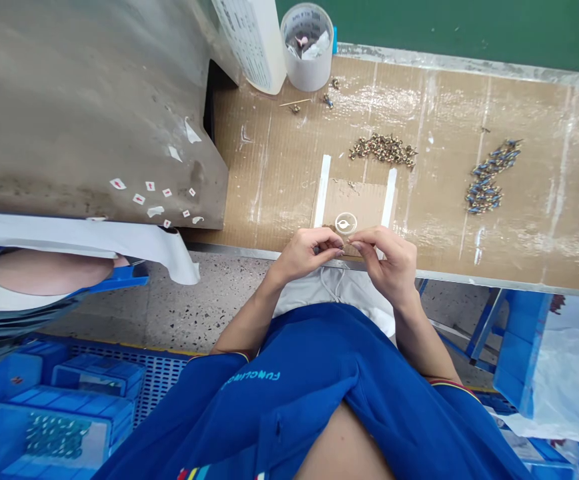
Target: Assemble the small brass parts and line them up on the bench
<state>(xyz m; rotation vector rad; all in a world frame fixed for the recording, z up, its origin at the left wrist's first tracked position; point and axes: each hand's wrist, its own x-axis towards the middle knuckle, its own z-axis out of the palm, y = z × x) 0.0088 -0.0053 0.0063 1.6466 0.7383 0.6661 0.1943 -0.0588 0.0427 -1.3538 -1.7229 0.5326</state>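
My left hand and my right hand meet at the table's front edge, thumbs and index fingers pinched close together. A tiny brassy bit shows between the fingertips, too small to name. Just beyond them is a round white outline with a pale shape inside, over a cardboard piece. White strips flank this cardboard on the left and right. Behind it lies a pile of small brass-coloured metal parts. Farther right is a longer pile of similar parts with blue bits.
At the back stand a tape-roll cup with scraps inside and a white container. A metal housing bearing small stickers borders the left side. Another person's arm is at far left. Blue bins sit below.
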